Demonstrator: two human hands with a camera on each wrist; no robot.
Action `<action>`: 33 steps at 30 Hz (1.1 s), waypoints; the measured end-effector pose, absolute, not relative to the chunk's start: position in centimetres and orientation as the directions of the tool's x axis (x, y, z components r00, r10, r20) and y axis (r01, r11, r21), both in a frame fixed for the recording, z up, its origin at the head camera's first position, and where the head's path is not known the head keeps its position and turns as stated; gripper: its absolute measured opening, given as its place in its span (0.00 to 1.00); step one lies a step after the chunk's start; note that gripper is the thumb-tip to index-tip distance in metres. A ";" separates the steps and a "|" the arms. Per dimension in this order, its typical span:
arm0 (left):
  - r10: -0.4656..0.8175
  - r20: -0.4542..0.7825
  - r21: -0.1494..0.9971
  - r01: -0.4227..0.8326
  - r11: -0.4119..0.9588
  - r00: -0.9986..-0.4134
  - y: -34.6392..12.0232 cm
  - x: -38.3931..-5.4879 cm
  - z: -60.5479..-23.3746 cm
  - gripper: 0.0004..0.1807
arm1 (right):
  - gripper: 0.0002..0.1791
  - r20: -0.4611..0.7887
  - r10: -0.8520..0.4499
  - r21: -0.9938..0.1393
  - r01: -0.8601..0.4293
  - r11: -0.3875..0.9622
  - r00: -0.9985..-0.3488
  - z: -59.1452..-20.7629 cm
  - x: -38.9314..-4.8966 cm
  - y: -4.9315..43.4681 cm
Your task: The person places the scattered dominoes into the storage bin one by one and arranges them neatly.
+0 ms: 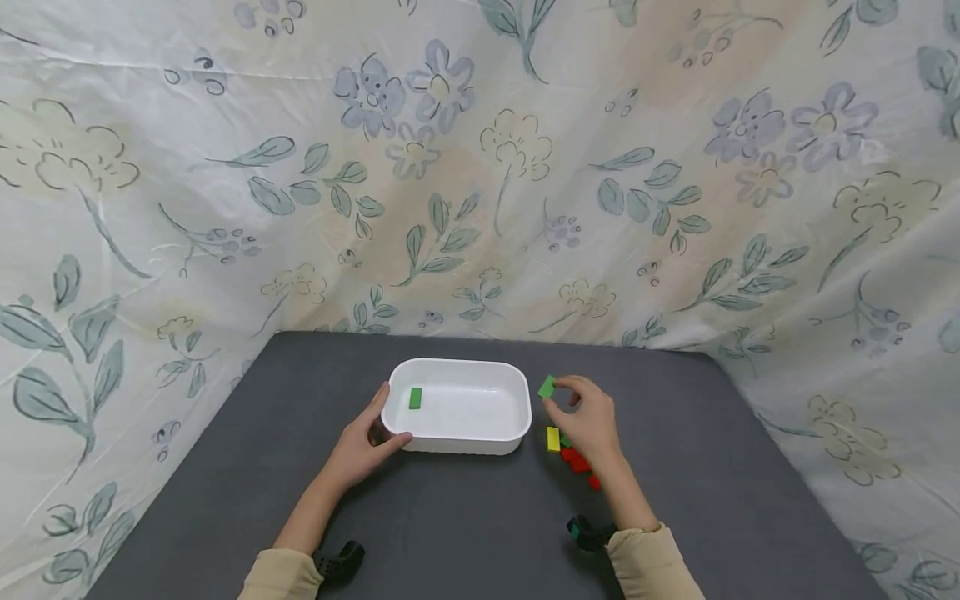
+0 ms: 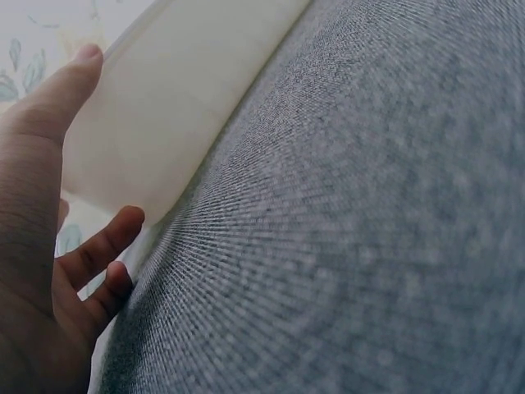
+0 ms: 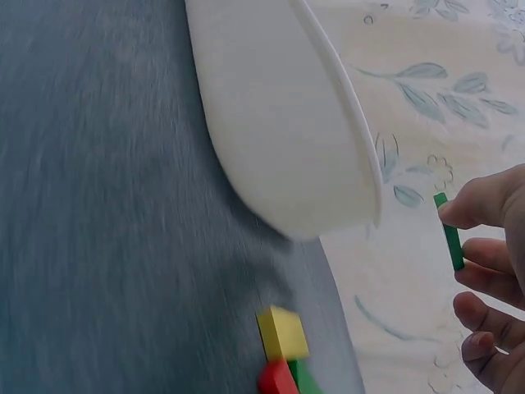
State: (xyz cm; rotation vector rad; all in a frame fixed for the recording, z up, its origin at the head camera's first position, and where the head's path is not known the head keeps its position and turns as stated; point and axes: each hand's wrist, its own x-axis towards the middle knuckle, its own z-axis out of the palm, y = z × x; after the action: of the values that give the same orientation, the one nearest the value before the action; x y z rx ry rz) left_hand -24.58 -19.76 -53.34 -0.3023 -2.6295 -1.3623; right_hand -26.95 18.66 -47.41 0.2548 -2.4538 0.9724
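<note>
Just right of the tub (image 1: 461, 447), the right hand (image 1: 591, 421) pinches a green block (image 1: 547, 387) between thumb and fingers, its long axis slanting; the tub lies leftward of this grip. The left hand (image 1: 360, 446) holds the tub's left end, some fingertips hidden. Loose blocks (image 1: 578, 462) beside the right forearm are partly covered, their number unclear.

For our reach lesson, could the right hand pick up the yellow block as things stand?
Probably not yet: nothing covers the yellow block, close by, but the right hand pinches a green block.
</note>
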 end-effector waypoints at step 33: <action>0.098 0.252 0.777 0.262 0.572 -0.963 -19.5 -24.2 -53.4 0.57 | 0.15 0.463 -0.182 -0.601 -0.458 0.655 -0.867 -47.7 -30.2 8.9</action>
State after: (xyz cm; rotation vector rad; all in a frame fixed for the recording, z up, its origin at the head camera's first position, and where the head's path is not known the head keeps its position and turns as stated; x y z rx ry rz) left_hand -24.18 -19.47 -53.35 -0.3037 -2.6210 -1.3413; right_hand -30.16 8.90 -47.73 0.5065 -2.5109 1.0559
